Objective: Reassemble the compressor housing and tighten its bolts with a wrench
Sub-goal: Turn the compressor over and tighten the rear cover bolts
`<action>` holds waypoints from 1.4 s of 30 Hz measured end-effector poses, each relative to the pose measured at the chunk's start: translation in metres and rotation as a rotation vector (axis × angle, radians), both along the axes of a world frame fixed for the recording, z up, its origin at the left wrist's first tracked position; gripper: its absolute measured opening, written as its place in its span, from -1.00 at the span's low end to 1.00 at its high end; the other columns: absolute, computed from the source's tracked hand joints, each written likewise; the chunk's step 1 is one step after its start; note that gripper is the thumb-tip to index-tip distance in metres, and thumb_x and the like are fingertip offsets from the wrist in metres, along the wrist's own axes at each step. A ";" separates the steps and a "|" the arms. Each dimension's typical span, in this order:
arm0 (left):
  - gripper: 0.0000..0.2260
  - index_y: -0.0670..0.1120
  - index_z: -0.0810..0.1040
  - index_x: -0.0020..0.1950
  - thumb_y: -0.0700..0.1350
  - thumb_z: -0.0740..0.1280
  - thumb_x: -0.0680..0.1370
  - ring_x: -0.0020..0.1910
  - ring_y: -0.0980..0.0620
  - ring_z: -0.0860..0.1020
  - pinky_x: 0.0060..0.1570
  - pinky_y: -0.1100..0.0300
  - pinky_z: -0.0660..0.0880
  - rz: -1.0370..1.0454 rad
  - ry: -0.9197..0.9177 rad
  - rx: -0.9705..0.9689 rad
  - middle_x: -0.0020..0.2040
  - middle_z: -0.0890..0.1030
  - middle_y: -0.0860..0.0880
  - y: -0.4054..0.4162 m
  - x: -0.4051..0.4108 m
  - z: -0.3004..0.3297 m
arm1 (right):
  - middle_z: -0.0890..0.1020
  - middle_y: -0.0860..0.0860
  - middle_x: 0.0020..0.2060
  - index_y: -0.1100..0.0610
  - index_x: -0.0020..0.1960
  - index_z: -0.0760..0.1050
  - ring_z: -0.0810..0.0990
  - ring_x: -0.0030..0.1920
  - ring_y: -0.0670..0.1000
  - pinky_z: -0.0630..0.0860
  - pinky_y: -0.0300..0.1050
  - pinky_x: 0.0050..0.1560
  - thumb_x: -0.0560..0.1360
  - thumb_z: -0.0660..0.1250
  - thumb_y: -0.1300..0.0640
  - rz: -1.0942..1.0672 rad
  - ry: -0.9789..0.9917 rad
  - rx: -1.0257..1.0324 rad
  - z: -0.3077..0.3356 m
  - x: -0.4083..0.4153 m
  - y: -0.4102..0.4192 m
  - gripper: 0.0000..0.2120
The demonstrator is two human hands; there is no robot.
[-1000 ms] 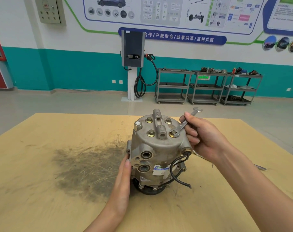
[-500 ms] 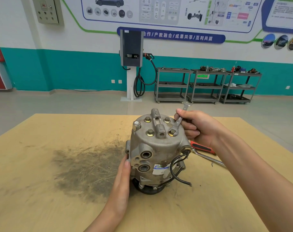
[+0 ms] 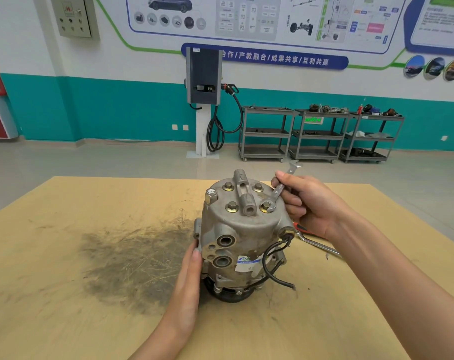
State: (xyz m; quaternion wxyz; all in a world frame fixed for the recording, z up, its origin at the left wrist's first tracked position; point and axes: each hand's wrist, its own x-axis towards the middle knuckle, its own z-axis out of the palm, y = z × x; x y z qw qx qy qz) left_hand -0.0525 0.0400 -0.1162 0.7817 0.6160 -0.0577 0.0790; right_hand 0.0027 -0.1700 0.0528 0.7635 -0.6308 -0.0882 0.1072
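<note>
Already reassembled: grey cast-metal compressor housing (image 3: pixel 242 237) standing on tan counter (image 3: pixel 65 255), four top bolts seated. Right hand (image 3: pixel 307 203) gripping silver open-end wrench (image 3: pixel 279 189), tightening near-right brass bolt (image 3: pixel 265 206); left hand (image 3: pixel 189 279), fingers straight, bracing housing. Other bolts' tightness unclear.

A tan wooden worktop (image 3: pixel 65 255) fills the lower frame, with a dark, scratched smudge (image 3: pixel 132 266) left of centre. The compressor (image 3: pixel 242 237) stands upright on it at centre, its black pulley end down. Just right of the compressor, a red-handled tool (image 3: pixel 314 240) lies flat on the worktop, partly hidden behind a forearm.
</note>
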 end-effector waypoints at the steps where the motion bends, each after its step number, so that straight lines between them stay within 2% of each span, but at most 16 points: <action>1: -0.04 0.14 0.29 0.57 0.62 0.23 0.29 0.53 0.26 0.25 0.60 -0.02 0.08 -0.005 0.007 -0.001 0.51 0.38 0.23 0.000 0.000 0.000 | 0.28 -0.05 -0.62 0.15 -0.18 0.48 0.19 -0.66 -0.12 0.18 -0.29 -0.66 0.63 0.17 0.07 -0.009 -0.003 0.014 -0.001 -0.001 0.000 -0.73; 8: -0.11 0.18 0.30 0.56 0.60 0.22 0.33 0.53 0.24 0.26 0.59 -0.05 0.09 -0.028 0.014 0.004 0.50 0.40 0.24 0.001 0.001 -0.001 | 0.33 -0.02 -0.59 0.15 -0.18 0.47 0.25 -0.62 -0.08 0.23 -0.28 -0.61 0.63 0.18 0.07 -0.038 -0.022 0.048 -0.005 -0.007 -0.003 -0.74; 18: -0.07 0.18 0.29 0.56 0.62 0.23 0.29 0.53 0.25 0.25 0.60 -0.05 0.08 -0.031 0.012 -0.010 0.51 0.39 0.25 0.001 0.002 -0.002 | 0.35 0.00 -0.56 0.13 -0.21 0.50 0.30 -0.60 -0.06 0.31 -0.27 -0.59 0.63 0.19 0.07 -0.054 0.001 0.091 -0.007 -0.012 -0.002 -0.72; 24: -0.10 0.14 0.30 0.56 0.57 0.24 0.32 0.51 0.29 0.27 0.59 0.00 0.11 -0.035 0.007 -0.025 0.50 0.40 0.24 0.000 0.001 0.000 | 0.34 -0.02 -0.57 0.14 -0.20 0.48 0.28 -0.60 -0.07 0.30 -0.27 -0.58 0.63 0.15 0.08 -0.037 0.033 0.129 -0.002 -0.010 -0.001 -0.72; 28: -0.15 0.10 0.30 0.56 0.49 0.21 0.36 0.51 0.27 0.28 0.59 0.00 0.11 -0.017 0.003 -0.023 0.50 0.40 0.21 0.000 0.001 0.000 | 0.31 -0.07 -0.60 0.10 -0.20 0.44 0.25 -0.60 -0.10 0.20 -0.25 -0.50 0.64 0.12 0.06 -0.033 0.019 0.124 0.013 -0.006 -0.002 -0.72; 32: -0.18 0.14 0.31 0.55 0.50 0.20 0.37 0.51 0.29 0.27 0.60 -0.01 0.10 -0.017 0.006 -0.002 0.49 0.40 0.24 0.000 0.000 0.000 | 0.30 -0.07 -0.61 0.09 -0.22 0.45 0.25 -0.60 -0.09 0.20 -0.23 -0.48 0.64 0.12 0.04 -0.096 -0.011 0.157 0.021 -0.006 -0.016 -0.70; 35: -0.18 0.17 0.32 0.55 0.53 0.19 0.36 0.50 0.32 0.27 0.60 0.00 0.10 -0.013 0.012 0.015 0.48 0.41 0.28 0.002 0.001 -0.001 | 0.27 -0.05 -0.63 0.13 -0.23 0.43 0.20 -0.64 -0.08 0.15 -0.24 -0.58 0.65 0.09 0.05 -0.182 -0.002 0.046 0.005 -0.005 -0.038 -0.66; 37: -0.14 0.18 0.32 0.54 0.57 0.20 0.33 0.50 0.32 0.27 0.59 0.00 0.10 -0.015 0.013 0.019 0.48 0.40 0.29 0.002 0.001 -0.002 | 0.23 -0.03 -0.66 0.18 -0.26 0.39 0.15 -0.67 -0.08 0.09 -0.29 -0.66 0.67 0.08 0.07 -0.238 0.036 -0.096 -0.016 -0.004 -0.052 -0.63; 39: -0.11 0.18 0.31 0.55 0.60 0.21 0.31 0.51 0.28 0.26 0.59 -0.02 0.10 -0.023 0.015 0.013 0.49 0.40 0.26 0.002 0.001 -0.002 | 0.22 -0.01 -0.66 0.20 -0.29 0.39 0.12 -0.67 -0.08 0.08 -0.31 -0.66 0.67 0.09 0.06 -0.239 0.090 -0.318 -0.042 -0.005 -0.060 -0.60; 42: -0.11 0.18 0.31 0.55 0.60 0.23 0.32 0.53 0.26 0.25 0.60 -0.04 0.08 -0.020 0.013 0.010 0.50 0.40 0.26 0.002 0.002 -0.004 | 0.25 -0.02 -0.62 0.19 -0.29 0.40 0.13 -0.63 -0.07 0.06 -0.30 -0.59 0.67 0.10 -0.02 -0.101 0.139 -0.692 -0.079 -0.009 -0.060 -0.56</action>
